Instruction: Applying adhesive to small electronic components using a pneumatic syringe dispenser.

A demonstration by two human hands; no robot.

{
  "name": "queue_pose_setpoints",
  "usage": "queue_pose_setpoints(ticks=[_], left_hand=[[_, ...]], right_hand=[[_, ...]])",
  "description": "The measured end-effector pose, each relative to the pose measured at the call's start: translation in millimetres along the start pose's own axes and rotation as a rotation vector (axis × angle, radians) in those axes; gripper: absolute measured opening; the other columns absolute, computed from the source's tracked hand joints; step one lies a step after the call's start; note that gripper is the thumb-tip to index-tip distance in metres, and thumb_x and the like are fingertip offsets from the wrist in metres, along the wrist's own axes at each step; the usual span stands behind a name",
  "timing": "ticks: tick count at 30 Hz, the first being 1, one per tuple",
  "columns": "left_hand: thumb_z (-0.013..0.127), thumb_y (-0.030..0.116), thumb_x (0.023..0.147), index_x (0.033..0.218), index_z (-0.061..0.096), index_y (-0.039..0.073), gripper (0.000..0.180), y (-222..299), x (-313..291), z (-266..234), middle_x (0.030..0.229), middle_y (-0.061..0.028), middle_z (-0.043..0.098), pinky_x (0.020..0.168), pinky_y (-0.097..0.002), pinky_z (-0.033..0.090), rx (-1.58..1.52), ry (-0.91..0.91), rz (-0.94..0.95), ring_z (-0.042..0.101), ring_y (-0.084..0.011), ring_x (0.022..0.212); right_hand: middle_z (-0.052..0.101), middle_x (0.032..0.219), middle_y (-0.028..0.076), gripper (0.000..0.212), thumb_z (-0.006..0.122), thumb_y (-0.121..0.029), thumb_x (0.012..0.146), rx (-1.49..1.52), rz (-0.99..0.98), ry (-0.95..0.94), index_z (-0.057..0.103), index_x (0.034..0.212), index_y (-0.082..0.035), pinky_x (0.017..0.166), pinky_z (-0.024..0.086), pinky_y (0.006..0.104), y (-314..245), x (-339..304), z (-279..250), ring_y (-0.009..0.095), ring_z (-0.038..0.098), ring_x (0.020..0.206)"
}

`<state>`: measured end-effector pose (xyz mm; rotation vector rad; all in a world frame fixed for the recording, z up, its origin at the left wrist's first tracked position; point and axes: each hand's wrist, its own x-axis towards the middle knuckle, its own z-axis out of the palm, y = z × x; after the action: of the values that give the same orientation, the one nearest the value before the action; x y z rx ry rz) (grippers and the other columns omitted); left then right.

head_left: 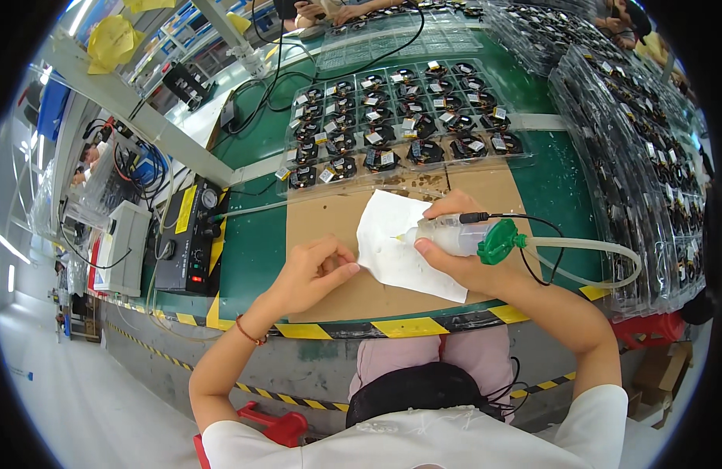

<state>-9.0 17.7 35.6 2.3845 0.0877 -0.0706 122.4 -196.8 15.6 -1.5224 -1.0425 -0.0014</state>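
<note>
Your right hand (472,268) is clamped on the syringe (458,236), its long axis pointing left over the white sheet (400,270) toward your curled left hand (314,272), whose hold cannot be determined.

The left forearm (234,344) is angled from the near left toward the far right, its elbow bent outward. The left hand (318,270) is turned inward, its fingers curled and its thumb pointed right, close to the index finger. The right forearm (560,316) is directed leftward and away from a sharply bent elbow. The right hand (464,264) is closed in a grip, thumb placed nearer, index finger farther.
</note>
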Motion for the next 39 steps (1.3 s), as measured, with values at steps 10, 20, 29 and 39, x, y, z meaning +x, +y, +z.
queue_pose_setpoints(ticks=[10, 20, 29, 39], left_hand=[[0.059, 0.000, 0.078, 0.092, 0.050, 0.000, 0.017, -11.5, -6.5, 23.9, 0.079, -0.0055, 0.062, 0.049, -0.0177, 0.037, -0.437, 0.045, -0.021, 0.049, -0.0040, 0.057], [0.064, -0.007, 0.072, 0.082, 0.035, 0.006, 0.033, 1.0, -1.6, 50.3, 0.082, -0.0091, 0.062, 0.057, -0.0161, 0.043, -0.432, 0.223, -0.107, 0.053, -0.0045, 0.063], [0.067, -0.002, 0.071, 0.076, 0.035, 0.006, 0.033, 9.1, 3.5, 69.7, 0.077, -0.0076, 0.064, 0.044, -0.0151, 0.034, -0.424, 0.358, -0.028, 0.042, -0.0004, 0.050], [0.066, 0.001, 0.070, 0.075, 0.033, 0.007, 0.034, 18.5, 4.8, 62.4, 0.077, -0.0042, 0.064, 0.043, -0.0171, 0.028, -0.241, 0.316, 0.009, 0.030, -0.0017, 0.047]], right_hand=[[0.054, 0.082, 0.006, 0.028, 0.071, -0.010, 0.068, 0.105, 0.110, -0.080, 0.054, 0.089, -0.006, 0.064, 0.041, 0.0273, -1.1, -1.3, 5.7, 0.015, 0.052, 0.074], [0.055, 0.080, 0.005, 0.027, 0.073, -0.011, 0.066, 0.221, 0.175, -0.189, 0.055, 0.086, -0.006, 0.063, 0.041, 0.0260, 4.3, -3.8, 11.5, 0.012, 0.052, 0.073], [0.055, 0.081, 0.004, 0.028, 0.072, -0.022, 0.068, 0.199, 0.066, -0.190, 0.055, 0.080, -0.004, 0.061, 0.042, 0.0272, 7.5, -8.1, 10.6, 0.013, 0.053, 0.069], [0.053, 0.077, 0.003, 0.024, 0.069, -0.015, 0.071, 0.415, 0.040, -0.111, 0.052, 0.085, -0.004, 0.055, 0.041, 0.0254, 7.4, -8.8, 15.9, 0.010, 0.050, 0.063]])
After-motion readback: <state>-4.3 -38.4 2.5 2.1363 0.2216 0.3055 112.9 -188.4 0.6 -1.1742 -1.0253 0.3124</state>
